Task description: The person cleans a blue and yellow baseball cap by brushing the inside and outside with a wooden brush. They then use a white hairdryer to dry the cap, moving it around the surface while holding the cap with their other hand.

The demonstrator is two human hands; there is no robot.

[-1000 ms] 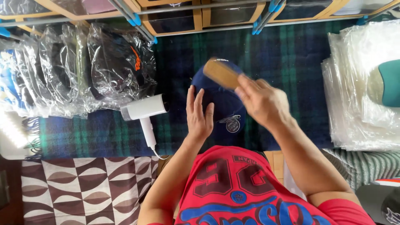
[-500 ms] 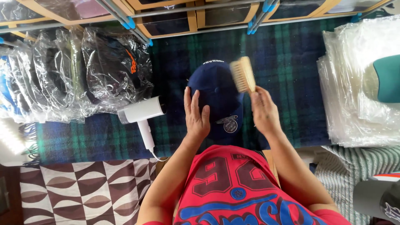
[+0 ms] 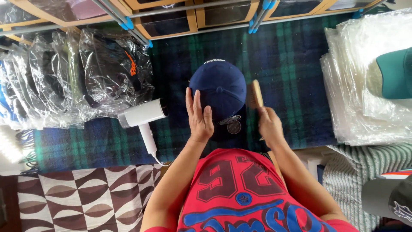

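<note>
A navy blue cap lies on the dark green and blue plaid blanket, with a round tag near its brim. My left hand rests flat on the cap's left side, fingers together. My right hand grips a wooden brush, whose bristles touch the cap's right side.
A white hair dryer lies left of the cap. Caps in clear plastic bags are stacked at the left; a pile of clear bags with a green cap lies at the right. Wooden drawers run along the top.
My right hand has carried the brush from over the cap's crown down to its right side. My left hand stays on the cap.
</note>
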